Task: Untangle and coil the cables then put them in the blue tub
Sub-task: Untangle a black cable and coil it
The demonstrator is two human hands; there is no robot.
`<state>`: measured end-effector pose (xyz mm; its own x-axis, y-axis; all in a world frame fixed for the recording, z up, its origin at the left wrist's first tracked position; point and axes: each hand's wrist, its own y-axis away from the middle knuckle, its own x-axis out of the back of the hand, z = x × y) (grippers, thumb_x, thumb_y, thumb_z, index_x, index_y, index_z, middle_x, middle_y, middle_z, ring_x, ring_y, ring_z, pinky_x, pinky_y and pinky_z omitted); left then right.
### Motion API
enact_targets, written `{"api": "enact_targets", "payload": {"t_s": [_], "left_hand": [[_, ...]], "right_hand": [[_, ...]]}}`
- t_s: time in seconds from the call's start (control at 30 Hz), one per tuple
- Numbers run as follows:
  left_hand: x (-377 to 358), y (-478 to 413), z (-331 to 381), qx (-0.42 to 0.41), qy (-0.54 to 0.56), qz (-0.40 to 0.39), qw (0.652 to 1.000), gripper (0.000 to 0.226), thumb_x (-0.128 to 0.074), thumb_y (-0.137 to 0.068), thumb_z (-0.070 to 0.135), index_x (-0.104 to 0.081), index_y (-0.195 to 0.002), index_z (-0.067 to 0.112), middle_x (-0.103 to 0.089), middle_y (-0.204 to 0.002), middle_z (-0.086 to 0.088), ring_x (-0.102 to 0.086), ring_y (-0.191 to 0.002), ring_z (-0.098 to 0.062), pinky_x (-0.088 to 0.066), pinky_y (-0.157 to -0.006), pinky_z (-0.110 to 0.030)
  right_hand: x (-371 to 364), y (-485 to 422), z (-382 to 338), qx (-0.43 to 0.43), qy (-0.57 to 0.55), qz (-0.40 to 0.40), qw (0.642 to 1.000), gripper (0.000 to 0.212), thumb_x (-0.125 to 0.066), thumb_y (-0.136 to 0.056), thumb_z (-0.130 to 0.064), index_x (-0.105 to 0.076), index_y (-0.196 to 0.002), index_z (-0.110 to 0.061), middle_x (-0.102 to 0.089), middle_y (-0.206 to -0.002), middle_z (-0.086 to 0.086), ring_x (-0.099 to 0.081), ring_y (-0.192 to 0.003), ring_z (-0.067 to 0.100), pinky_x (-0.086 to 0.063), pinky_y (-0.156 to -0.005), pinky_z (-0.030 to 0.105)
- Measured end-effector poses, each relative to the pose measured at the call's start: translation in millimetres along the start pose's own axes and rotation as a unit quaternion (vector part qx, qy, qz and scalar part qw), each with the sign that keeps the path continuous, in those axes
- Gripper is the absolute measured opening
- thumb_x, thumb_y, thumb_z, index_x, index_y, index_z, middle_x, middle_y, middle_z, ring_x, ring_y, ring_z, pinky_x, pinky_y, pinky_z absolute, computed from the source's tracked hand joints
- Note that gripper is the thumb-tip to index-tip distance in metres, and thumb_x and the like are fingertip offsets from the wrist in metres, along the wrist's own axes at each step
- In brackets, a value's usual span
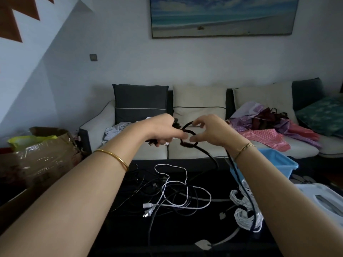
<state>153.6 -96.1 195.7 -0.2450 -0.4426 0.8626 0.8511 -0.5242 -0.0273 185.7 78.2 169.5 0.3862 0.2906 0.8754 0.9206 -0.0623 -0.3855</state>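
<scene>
The untangling step is in hand. Both hands are being held up above the dark glossy worktop, working on a thick black rubber-sheathed cable that is forming a closed loop with a twisted crossing between them. The left hand is gripping a bunched length of this cable with its fingers curled round it. The right hand is pinching the top of the loop between thumb and forefinger, and two dark runs are hanging from this area to the worktop. The next move is judged to call for opening the loop and feeding the free end back through the crossing, not pulling both sides taut, which would tighten it. The rectangular blue plastic tub is standing just behind the right forearm, which is covering most of it, so its contents cannot be told. A loose thin white cable, a wound bundle of white cable and several thin black cables are lying on the worktop, overlapping. Black leads are blending into the dark surface, so their number and routing are hard to make out. The left palm is hiding the free end of the thick cable.
</scene>
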Motion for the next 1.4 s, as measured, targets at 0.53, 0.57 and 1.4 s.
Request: {"api": "enact_targets", "payload": {"t_s": [0.53, 0.57, 1.4], "left_hand": [[16, -1, -8, 0.013, 0.303, 0.177, 0.936, 0.036, -0.058, -0.087, 0.013, -0.036, -0.060, 0.020, -0.027, -0.044, 0.006, -0.022, -0.040, -0.011, -0.025, -0.039, -0.018], [15, -1, -7, 0.013, 0.297, 0.176, 0.939, 0.037, -0.057, -0.086, 0.013, -0.034, -0.059, 0.021, -0.026, -0.045, 0.006, -0.021, -0.040, -0.012, -0.024, -0.039, -0.018], [5, 8, 5, 0.087, 0.493, -0.111, 0.858, 0.030, -0.046, -0.095, 0.031, -0.051, -0.071, 0.013, -0.026, -0.038, 0.012, -0.023, -0.027, -0.003, -0.023, -0.032, -0.014]], "right_hand": [[-94, 6, 31, -0.063, -0.316, -0.134, 0.937, 0.053, -0.031, -0.099, -0.048, -0.068, -0.088, -0.012, -0.059, -0.108, 0.007, -0.055, -0.098, 0.017, -0.038, -0.081, 0.020], [-90, 6, 30, -0.070, -0.331, -0.114, 0.934, 0.062, -0.026, -0.098, -0.054, -0.072, -0.086, -0.015, -0.059, -0.115, 0.002, -0.053, -0.110, 0.016, -0.034, -0.093, 0.027], [-39, 2, -2, -0.057, -0.511, 0.032, 0.857, 0.017, -0.054, -0.096, -0.019, -0.064, -0.095, -0.005, -0.046, -0.061, 0.007, -0.038, -0.040, 0.014, -0.049, -0.041, 0.028]]}}
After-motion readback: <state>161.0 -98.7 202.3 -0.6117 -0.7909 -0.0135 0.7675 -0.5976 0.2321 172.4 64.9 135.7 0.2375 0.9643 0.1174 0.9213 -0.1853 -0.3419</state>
